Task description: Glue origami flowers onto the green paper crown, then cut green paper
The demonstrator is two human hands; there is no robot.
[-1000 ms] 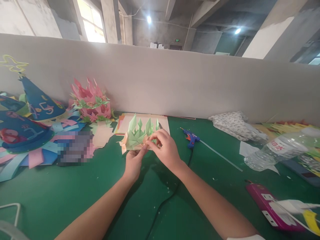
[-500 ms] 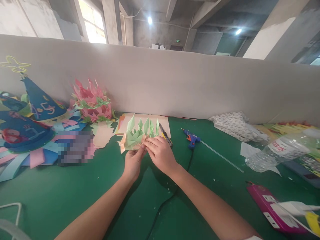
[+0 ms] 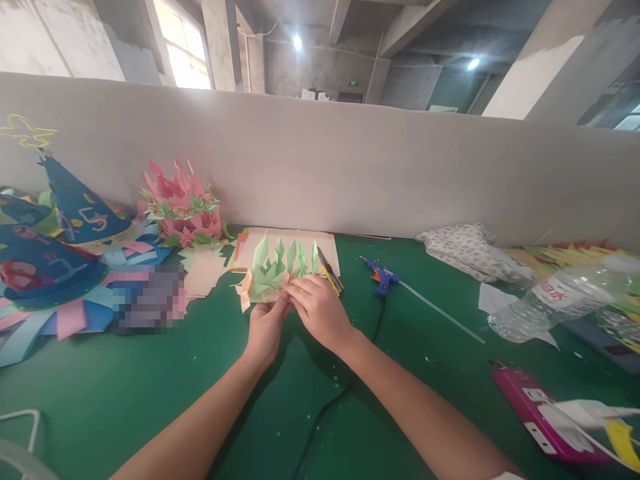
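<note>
Both hands meet on a light green folded paper crown [image 3: 268,280] with pointed tips and peach paper pieces along its lower edge. From below, my left hand [image 3: 267,327] pinches the crown's bottom edge between thumb and fingers. My right hand [image 3: 316,305] lies over its right part, fingers pressed together near a peach paper piece [image 3: 286,279]; the fingertips partly hide that spot. Another peach paper piece [image 3: 244,291] sticks out at the crown's left end. Behind the crown rests a stack of peach paper [image 3: 327,243], with a yellow-and-black utility knife [image 3: 332,275] on its right edge.
A blue glue gun [image 3: 384,277] with a long glue stick lies right of the hands, its black cable running toward me. Farther right are a plastic bottle [image 3: 555,297] and a magenta power strip [image 3: 537,413]. Pink paper crowns [image 3: 185,200] and blue cone hats [image 3: 83,200] stand left.
The camera view has shifted very slightly. Both hands keep their hold on the green crown, with hardly any movement of the fingers.
</note>
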